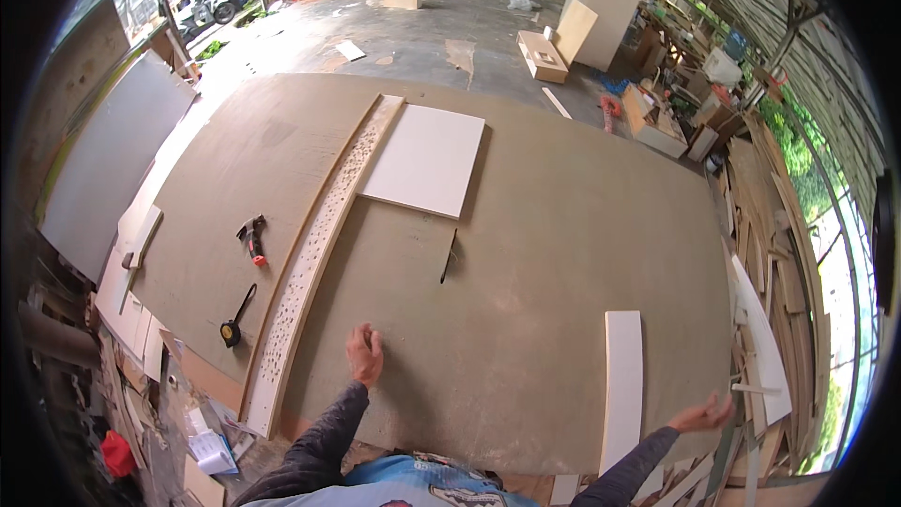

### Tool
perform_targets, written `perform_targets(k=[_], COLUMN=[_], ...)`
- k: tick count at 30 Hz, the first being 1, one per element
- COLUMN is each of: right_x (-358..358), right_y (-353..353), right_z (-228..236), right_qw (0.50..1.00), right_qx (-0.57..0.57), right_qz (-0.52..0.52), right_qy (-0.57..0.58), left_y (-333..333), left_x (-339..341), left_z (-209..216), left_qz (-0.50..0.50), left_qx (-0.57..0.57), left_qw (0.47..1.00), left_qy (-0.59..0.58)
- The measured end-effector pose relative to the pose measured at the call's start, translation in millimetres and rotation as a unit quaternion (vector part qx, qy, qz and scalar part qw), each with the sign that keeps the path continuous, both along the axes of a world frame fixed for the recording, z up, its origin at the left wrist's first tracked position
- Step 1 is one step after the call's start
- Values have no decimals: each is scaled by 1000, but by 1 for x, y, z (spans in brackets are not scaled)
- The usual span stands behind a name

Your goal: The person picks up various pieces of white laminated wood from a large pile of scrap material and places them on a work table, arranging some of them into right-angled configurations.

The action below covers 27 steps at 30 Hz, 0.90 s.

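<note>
My left hand (364,355) is over the large brown worktop, just right of the long narrow panel, its fingers curled in; whatever they may hold is hidden. Out past the worktop's right edge, my right hand (704,414) has its fingers bent but apart. A thin pale strip (755,390) shows close to its fingertips, and I see no grip on it. The long panel (314,263) is pale and speckled, with raised wooden edges. Against its far right side lies a white square board (427,160). A narrow white board (622,385) lies between my hands, nearer the right.
A claw hammer (251,239) and a tape measure (231,331) lie left of the long panel. A thin black pen-like tool (449,258) is below the square board. Wood offcuts (774,272) pile along the right side. Cabinets and boxes (601,14) stand on the floor beyond.
</note>
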State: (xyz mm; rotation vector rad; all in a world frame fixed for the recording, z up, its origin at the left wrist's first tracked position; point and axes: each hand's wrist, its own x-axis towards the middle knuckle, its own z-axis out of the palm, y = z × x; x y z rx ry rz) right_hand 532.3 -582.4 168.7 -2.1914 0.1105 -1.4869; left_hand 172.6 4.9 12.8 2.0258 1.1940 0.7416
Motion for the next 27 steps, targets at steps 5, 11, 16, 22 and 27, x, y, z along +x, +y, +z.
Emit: perform_targets(k=[5,11,16,22,27], right_x=[87,144,190,239,217], right_y=[180,485,655,743,763], right_z=[-33,-57,-134,-193,-177], right_qw=[901,568,553,677,551], right_qx=[191,219,-19,-39,256], right_qz=[329,547,519,477,537], right_qy=[209,575,651,559,586], left_y=[20,27,28,32,36], left_x=[25,23,32,42,31], left_z=[-4,3,4,-2,-8], left_qz=[65,76,50,20,17], left_qx=[101,73,55,48,58], left_qw=[984,974,977,983,981], left_qy=[133,202,199,178,183])
